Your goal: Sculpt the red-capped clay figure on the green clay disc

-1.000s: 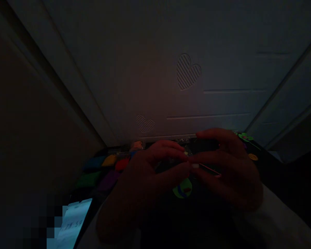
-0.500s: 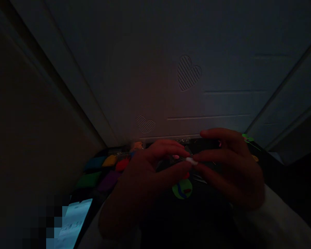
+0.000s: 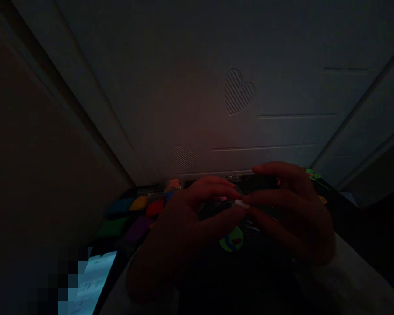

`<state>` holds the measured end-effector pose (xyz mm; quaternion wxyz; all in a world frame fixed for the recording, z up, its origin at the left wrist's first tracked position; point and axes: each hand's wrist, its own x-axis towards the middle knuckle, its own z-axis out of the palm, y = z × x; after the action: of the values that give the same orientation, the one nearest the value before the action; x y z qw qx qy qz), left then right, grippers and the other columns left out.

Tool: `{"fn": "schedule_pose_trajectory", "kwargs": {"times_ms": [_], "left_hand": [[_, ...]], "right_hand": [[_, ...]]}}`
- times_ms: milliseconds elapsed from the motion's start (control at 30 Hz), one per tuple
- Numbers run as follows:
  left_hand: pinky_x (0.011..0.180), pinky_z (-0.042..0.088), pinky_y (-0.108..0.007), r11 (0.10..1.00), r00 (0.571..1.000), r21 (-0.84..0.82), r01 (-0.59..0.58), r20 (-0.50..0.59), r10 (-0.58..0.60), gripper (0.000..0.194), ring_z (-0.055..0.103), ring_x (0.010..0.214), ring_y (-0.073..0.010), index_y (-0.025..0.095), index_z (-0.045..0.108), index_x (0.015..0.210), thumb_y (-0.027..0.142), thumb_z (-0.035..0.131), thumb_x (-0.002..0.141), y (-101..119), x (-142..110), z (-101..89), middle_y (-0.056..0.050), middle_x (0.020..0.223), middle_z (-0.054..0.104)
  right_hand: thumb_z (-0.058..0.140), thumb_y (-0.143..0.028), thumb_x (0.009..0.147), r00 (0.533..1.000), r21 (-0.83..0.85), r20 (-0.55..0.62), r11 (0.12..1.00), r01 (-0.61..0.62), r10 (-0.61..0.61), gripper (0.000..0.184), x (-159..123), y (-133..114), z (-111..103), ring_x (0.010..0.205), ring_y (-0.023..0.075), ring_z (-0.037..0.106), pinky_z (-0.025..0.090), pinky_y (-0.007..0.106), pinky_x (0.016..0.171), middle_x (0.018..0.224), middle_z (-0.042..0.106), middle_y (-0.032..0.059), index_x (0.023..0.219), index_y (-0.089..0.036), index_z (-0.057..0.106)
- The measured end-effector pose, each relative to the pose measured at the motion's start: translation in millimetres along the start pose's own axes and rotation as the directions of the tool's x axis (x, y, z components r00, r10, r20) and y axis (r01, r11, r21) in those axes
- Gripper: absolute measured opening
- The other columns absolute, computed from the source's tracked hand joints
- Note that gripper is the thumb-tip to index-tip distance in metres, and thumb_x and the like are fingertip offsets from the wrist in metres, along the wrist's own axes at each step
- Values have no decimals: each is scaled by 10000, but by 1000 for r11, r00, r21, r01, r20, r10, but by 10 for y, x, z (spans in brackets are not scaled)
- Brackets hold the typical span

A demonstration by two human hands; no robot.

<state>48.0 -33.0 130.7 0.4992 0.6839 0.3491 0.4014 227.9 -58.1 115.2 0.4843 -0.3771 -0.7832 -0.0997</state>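
Note:
Between the fingertips of both hands is a small white piece of modelling clay (image 3: 240,204). My left hand (image 3: 190,223) pinches it from the left with thumb and fingers. From the right, the thumb and index finger of my right hand (image 3: 295,214) close on its other end, while another finger is raised. Just below the fingers lies a round green disc (image 3: 226,245) with a blue wavy strip and a dark red bit on it. A pink piece (image 3: 222,199) shows partly behind my left fingers. The scene is very dark, so fine detail is lost.
Coloured clay packs lie at the left: blue (image 3: 118,207), yellow (image 3: 138,203), red (image 3: 155,207), green (image 3: 112,227) and purple (image 3: 138,229). A lit phone (image 3: 96,280) is at lower left. A green flower-like shape (image 3: 313,174) lies at right. A white panel (image 3: 170,87) with embossed hearts stands behind.
The fingers have shifted slightly around the white clay, with the left thumb a little further right and covering more of it. A red bit above the green disc is now hidden.

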Motion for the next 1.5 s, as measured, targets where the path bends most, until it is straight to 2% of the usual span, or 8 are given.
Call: {"fn": "schedule_pose_trajectory", "kwargs": {"times_ms": [133,333,633,833,1100,1367,1500], "left_hand": [[879,414,-287,1000,999,-8,-4,-37,4,91,568,970,-178,248,686,767,307,676,699,-7,2,16,1,1029,609],[838,420,-239,1000,1000,0,24,3,-24,85,561,988,-150,261,667,784,313,664,716,-6,16,4,32,1042,600],[839,418,-210,997,1000,-66,26,7,-26,45,559,979,-127,270,673,761,275,668,717,-28,18,18,50,1029,599],[624,458,-171,949,990,-285,138,48,-130,80,588,744,-91,244,660,816,239,644,738,-12,43,51,37,885,634],[652,436,-189,880,956,-374,291,95,-276,127,554,699,-80,202,642,831,254,667,718,104,65,89,31,776,609],[680,424,-211,909,962,-318,269,127,-240,89,549,720,-97,196,640,820,226,641,736,64,37,100,24,750,598],[681,422,-208,933,982,-309,182,106,-156,93,546,761,-105,220,641,840,267,608,767,-1,33,120,26,802,597]], "right_hand": [[636,-146,729,1000,11,0,1000,0,0,244,5,-3,0,1048,183,474,422,357,884,1138,498,20,938,-261,586],[632,-134,730,1000,15,0,1000,25,-25,241,22,-2,-5,1050,158,464,412,323,892,1140,489,14,939,-242,584],[626,-147,736,1000,-2,7,1000,15,-15,235,9,-8,-8,1052,172,465,415,339,888,1133,494,19,944,-249,583],[674,-158,694,998,13,-66,1000,2,-1,281,14,-9,21,1038,168,477,413,321,882,1119,516,19,944,-235,571],[650,-170,718,998,-52,-67,999,6,-10,284,15,-18,27,1032,187,484,425,350,854,1109,522,34,980,-240,566],[660,-190,715,998,-88,-64,996,20,-26,306,27,-26,39,1029,184,482,409,346,848,1086,536,52,1002,-197,555],[638,-176,729,998,-117,-56,993,28,-34,261,21,-33,35,1006,181,489,418,349,834,1082,541,56,980,-187,567]]}}
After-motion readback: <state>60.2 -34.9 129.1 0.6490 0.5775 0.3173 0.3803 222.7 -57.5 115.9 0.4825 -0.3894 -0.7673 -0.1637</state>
